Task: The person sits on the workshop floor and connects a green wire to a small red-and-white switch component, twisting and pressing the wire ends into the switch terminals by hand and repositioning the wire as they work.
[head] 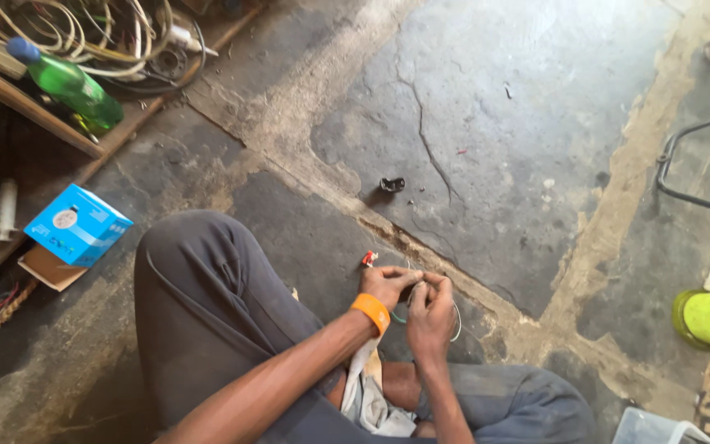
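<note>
— What are the hands doing?
— Left hand (pixel 386 284) and right hand (pixel 431 308) meet over the lap, both pinched on a thin wire (pixel 456 316).
— And farther off?
— A red bit (pixel 369 259) beside them, a black clip (pixel 392 184) on the cracked floor (pixel 495 123).

Left hand (pixel 388 284), right hand (pixel 431 308), fingers pinched together.
</note>
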The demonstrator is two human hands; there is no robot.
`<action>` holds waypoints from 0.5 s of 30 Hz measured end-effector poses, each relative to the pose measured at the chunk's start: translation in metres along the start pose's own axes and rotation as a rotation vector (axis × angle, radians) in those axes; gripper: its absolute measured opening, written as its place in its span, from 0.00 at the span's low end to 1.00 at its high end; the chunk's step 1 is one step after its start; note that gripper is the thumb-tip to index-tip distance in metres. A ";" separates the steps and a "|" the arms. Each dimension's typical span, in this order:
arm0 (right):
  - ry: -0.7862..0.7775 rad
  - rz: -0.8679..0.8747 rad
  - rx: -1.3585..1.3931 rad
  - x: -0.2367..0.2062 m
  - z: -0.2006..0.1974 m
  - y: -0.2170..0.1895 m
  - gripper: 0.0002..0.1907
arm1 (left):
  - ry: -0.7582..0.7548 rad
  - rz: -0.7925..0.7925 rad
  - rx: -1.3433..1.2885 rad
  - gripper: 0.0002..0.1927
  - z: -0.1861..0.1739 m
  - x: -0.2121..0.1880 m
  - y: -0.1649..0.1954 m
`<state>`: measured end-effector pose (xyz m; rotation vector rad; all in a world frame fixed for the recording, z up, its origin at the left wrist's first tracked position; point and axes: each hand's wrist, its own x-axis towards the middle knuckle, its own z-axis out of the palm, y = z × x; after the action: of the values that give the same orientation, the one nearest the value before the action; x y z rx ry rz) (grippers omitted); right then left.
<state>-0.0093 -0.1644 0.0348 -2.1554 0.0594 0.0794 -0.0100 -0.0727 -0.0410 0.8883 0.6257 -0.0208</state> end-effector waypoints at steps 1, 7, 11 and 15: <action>0.017 -0.006 -0.009 0.001 0.000 -0.001 0.11 | 0.014 -0.001 0.000 0.08 0.000 0.000 -0.001; 0.030 -0.015 -0.006 0.004 -0.003 -0.001 0.11 | -0.041 -0.007 -0.056 0.06 0.000 0.003 -0.006; 0.001 0.038 -0.046 0.004 -0.003 0.000 0.12 | -0.058 -0.012 -0.033 0.07 0.001 0.004 -0.006; 0.015 0.048 -0.057 0.006 -0.002 0.005 0.12 | -0.043 -0.035 -0.074 0.06 0.002 0.003 -0.002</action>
<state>-0.0034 -0.1693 0.0312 -2.2117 0.1183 0.0935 -0.0068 -0.0746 -0.0429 0.8038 0.5983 -0.0477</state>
